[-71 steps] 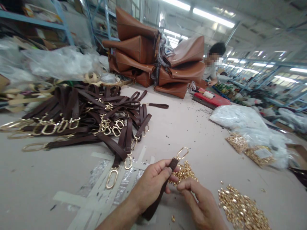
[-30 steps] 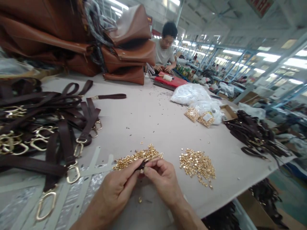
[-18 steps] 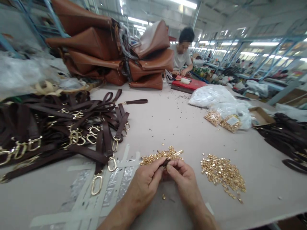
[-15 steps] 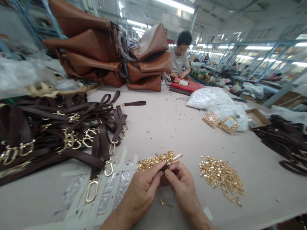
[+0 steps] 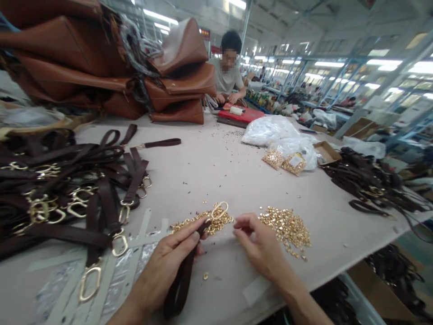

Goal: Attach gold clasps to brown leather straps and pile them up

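Note:
My left hand [image 5: 179,250] is closed around a dark brown leather strap [image 5: 182,282], thumb on top. From the strap's upper end a gold oval ring [image 5: 219,210] sticks out over a pile of small gold rivet parts [image 5: 189,221]. My right hand [image 5: 255,239] is off the strap, its fingers loosely curled, with a gap between thumb and forefinger and nothing visible in them. It hovers beside a second pile of gold rivet caps [image 5: 287,228]. One loose gold piece [image 5: 205,276] lies below the hands.
Many brown straps with gold rings [image 5: 91,194] are heaped at left, more dark straps [image 5: 365,180] at right. Brown bags [image 5: 176,85] are stacked behind. Bagged gold parts [image 5: 293,163] lie by white plastic [image 5: 270,131]. A co-worker [image 5: 228,72] sits across the table.
My right hand has let go of the strap and moved right, towards the second pile. My left hand keeps the strap, now more exposed. The view has turned right.

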{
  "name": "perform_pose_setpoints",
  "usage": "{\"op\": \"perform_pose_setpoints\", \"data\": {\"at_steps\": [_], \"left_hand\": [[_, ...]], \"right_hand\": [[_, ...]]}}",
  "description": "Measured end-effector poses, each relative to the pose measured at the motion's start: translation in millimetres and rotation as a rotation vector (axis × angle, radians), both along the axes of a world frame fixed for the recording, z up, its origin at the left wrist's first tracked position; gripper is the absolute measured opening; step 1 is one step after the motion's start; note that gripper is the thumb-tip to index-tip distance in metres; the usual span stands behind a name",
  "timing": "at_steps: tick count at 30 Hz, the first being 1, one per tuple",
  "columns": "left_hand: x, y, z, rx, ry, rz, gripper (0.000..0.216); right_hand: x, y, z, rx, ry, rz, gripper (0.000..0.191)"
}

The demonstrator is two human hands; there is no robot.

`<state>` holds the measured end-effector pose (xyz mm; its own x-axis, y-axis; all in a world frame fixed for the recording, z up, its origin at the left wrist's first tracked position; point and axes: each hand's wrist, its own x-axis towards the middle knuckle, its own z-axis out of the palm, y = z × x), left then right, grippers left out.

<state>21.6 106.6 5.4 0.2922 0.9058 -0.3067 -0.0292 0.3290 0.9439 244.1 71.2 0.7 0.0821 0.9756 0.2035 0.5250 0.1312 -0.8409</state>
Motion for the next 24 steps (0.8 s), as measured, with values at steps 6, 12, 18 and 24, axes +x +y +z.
{"op": "perform_pose_setpoints", "data": {"at_steps": [6,12,18,24], "left_hand": [[-1.6,5.7,1.0,-0.039,-0.255,0.055,0.043],[2.6,1.7,11.5,-0.021,-0.251,0.093,0.032],[1.1,-6.9,21.9,0.016,-0.138,0.126,0.027],[-0.6,-0.8,26.5,0.074,-0.074,0.101,0.025]], "right_hand": [[58.9,-28.2,-8.8,0.075,-0.444,0.010,0.013],[-15.1,-49.0,-8.3,0.226,-0.475,0.367,0.024],[-57.1,-38.9,-17.1,0.460,-0.737,0.473,0.012],[-65.3,-18.2,-42.2,0.723,-0.898,0.391,0.019]]}}
